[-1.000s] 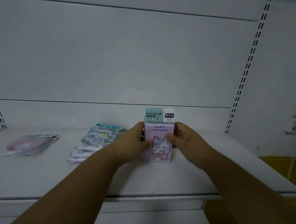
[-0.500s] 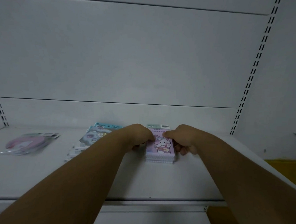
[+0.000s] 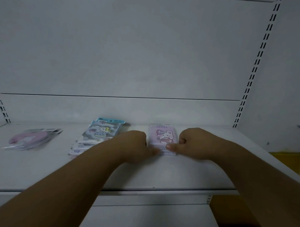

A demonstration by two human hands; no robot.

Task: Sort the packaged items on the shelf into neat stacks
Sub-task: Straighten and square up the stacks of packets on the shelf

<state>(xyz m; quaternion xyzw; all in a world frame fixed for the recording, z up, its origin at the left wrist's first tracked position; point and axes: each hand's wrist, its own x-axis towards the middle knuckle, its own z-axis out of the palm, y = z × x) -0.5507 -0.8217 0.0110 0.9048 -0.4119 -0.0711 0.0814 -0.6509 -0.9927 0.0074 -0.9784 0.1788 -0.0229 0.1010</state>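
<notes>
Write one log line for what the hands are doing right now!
left hand: squaring pink stack | right hand: same stack | blue stack: uneven | shelf

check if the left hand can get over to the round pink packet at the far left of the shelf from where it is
Probably yes. The left hand rests beside the pink cat stack, and the round pink packet lies flat on the same shelf. The blue stack sits between them, so the hand would pass in front of it or over it.
</notes>
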